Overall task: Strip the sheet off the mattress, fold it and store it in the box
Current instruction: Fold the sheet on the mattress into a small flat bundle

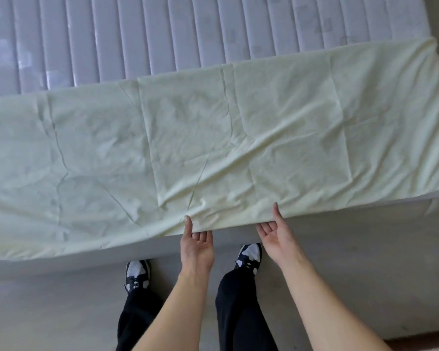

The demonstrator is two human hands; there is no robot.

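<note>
Head view: sheet [213, 148] edge hides hands' fingertips [200, 235].

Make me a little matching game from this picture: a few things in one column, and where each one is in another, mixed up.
Things:
1. sheet
2. mattress
3. left hand
4. shoes

Places:
A. on the grey floor below the bed's edge
B. bare and quilted beyond the pale cloth
C. pinching the near hem, thumb on top
D. spread wrinkled over the near part of the bed

Pairs: 1-D, 2-B, 3-C, 4-A
</note>
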